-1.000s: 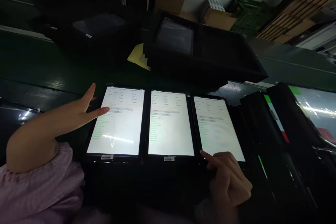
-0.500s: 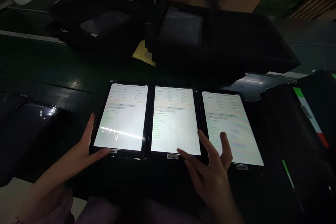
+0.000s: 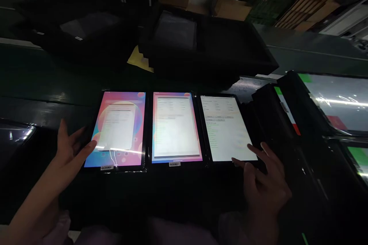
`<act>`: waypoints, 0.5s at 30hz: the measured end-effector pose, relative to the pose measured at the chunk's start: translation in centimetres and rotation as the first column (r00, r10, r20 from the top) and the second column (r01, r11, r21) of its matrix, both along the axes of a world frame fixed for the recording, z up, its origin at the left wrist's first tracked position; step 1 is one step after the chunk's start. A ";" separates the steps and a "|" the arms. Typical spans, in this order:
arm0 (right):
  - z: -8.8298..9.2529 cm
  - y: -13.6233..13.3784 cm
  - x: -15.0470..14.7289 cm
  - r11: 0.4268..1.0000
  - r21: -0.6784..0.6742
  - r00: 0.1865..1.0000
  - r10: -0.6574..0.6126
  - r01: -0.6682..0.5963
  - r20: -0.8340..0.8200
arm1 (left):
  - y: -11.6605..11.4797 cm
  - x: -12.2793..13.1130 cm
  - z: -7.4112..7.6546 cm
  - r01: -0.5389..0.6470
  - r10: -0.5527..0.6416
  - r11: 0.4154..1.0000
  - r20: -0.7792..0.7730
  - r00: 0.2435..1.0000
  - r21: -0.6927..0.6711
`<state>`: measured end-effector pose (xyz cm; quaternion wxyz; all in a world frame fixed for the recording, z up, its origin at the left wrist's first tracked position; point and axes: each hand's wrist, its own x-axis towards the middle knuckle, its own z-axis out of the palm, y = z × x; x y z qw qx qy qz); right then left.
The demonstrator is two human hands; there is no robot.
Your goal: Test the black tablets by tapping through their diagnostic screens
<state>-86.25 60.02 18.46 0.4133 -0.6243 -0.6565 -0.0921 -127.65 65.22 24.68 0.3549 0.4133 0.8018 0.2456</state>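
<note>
Three lit tablets lie side by side on a dark surface. On the left tablet (image 3: pixel 117 130) a shrunken white page floats over a pink and blue wallpaper. The middle tablet (image 3: pixel 176 130) shows its page slightly shrunk, with coloured edges around it. A full white page with checkboxes and green text fills the right tablet (image 3: pixel 227 130). My left hand (image 3: pixel 69 149) is open by the left tablet's lower left corner, thumb over its edge. My right hand (image 3: pixel 264 172) has its fingers apart, one fingertip at the bottom edge of the right tablet's screen.
Stacked black trays (image 3: pixel 230 42) stand behind the tablets, with a yellow piece (image 3: pixel 139 59) sticking out by them. More dark devices with green and red marked film (image 3: pixel 345 99) lie at the right. Cardboard boxes (image 3: pixel 231 7) and a green crate (image 3: pixel 264 2) are farther back.
My right hand has moved from the middle tablet to the right one. The left and middle screens have changed from full white pages to shrunken pages over wallpaper. The view has shifted right.
</note>
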 end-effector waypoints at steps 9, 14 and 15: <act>-0.7 0.0 -0.4 1.000 -0.029 0.986 -0.015 0.010 -0.165 | -0.7 -0.3 0.8 -0.009 0.009 0.998 0.002 1.000 -0.063; -0.5 0.0 -1.2 0.998 -0.018 0.986 0.061 -0.064 -0.152 | -0.7 -1.4 1.0 -0.005 0.007 0.991 0.014 1.000 -0.134; -0.5 0.0 -1.3 0.997 -0.014 0.988 0.079 -0.081 -0.135 | -0.8 -1.8 1.0 -0.001 0.003 0.990 0.010 1.000 -0.140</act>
